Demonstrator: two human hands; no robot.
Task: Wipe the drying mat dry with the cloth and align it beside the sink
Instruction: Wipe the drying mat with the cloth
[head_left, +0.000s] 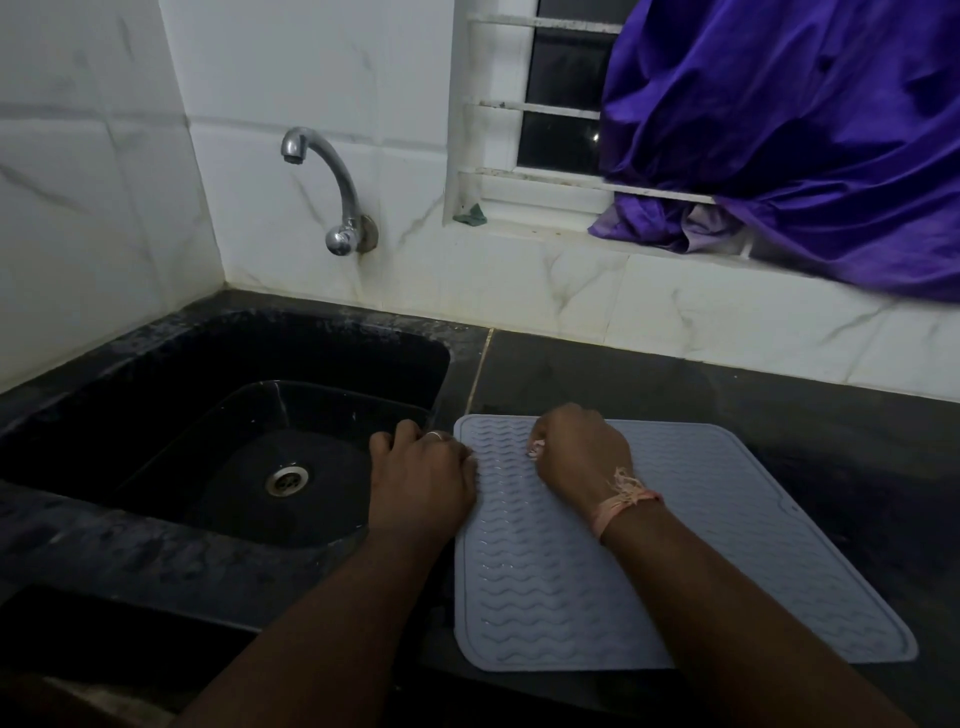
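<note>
Head view of a dark counter, read left to right. The black sink (156, 395) fills the left half, its drain (287, 479) low in the basin and a chrome tap (332, 192) on the tiled wall beyond it, spout turned toward the bowl. The left hand (423, 480) lies at the seam where the sink's right rim meets the drying mat (701, 545), fingers curled over and knuckles up, a ring on one finger; it appears to pinch or press the mat's left edge, though the fingertips are hidden, so what exactly they grip cannot be told. The right hand (579, 452) rests on the mat's far left portion, fist-like with fingers tucked under, a pale thread band at the wrist; whether anything is held inside it cannot be seen. The grey, wave-ribbed mat lies flat on the counter just right of the sink, its left edge roughly parallel to the rim, which suggests both hands sit there to square it against the basin. No wiping cloth is identifiable near the mat. At far right, a purple fabric (779, 145) drapes over the barred window (561, 104), well apart from the work
</note>
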